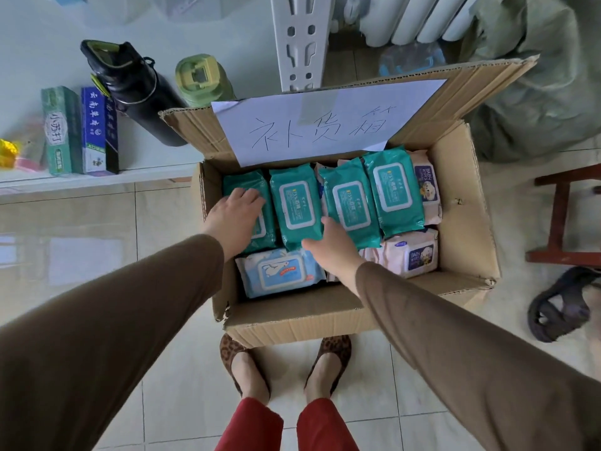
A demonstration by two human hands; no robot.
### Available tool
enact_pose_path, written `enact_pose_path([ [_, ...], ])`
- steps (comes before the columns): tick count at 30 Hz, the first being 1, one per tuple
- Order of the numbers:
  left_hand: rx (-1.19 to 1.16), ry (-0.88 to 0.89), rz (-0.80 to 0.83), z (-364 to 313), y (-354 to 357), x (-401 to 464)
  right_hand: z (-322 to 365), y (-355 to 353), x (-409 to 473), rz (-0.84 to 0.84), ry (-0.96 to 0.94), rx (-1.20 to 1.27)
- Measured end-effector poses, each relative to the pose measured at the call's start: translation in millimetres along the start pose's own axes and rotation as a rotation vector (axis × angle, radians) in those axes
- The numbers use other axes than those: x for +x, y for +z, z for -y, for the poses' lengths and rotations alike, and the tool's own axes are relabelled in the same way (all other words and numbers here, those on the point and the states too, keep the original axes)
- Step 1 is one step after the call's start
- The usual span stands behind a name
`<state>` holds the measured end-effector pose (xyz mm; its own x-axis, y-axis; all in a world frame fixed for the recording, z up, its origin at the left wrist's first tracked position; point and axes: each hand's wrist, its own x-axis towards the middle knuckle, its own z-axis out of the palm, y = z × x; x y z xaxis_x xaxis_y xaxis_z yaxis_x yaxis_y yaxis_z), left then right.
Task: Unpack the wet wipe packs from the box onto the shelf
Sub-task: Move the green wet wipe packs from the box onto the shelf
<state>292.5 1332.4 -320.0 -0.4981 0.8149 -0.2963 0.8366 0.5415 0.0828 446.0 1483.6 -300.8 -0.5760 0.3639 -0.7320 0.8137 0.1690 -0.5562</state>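
While both hands reach into the cardboard box (461,222) on the tiled floor, the left hand (235,213) lies flat, fingers together, on the leftmost teal wipe pack (257,183). The right hand (331,245) rests loosely spread, gripping nothing, against the second teal pack (294,203). Two more teal packs lie to the right; pink packs marked "BABY WIPES" (426,183) fill the right side. A paper sheet (325,122) with handwritten Chinese characters hangs on the far flap. The white shelf (97,180) stands left.

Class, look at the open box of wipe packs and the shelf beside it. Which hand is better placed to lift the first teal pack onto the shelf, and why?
Probably the left hand: it rests on the leftmost teal pack, nearest the shelf.
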Motion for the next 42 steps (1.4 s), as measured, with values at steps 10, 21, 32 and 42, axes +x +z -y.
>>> enact_pose_path([
  [10,0.653,0.597,0.127,32,7,55,20,48,40,-0.379,0.212,-0.089],
  [21,0.777,0.692,0.162,24,-32,46,20,35,33,-0.258,0.187,0.184],
  [32,0.307,0.051,0.081,28,-191,-96,81,-56,-140,-0.305,-0.133,0.335],
  [42,-0.431,-0.365,-0.011,159,-345,-330,278,1,-314,-0.192,-0.434,0.247],
])
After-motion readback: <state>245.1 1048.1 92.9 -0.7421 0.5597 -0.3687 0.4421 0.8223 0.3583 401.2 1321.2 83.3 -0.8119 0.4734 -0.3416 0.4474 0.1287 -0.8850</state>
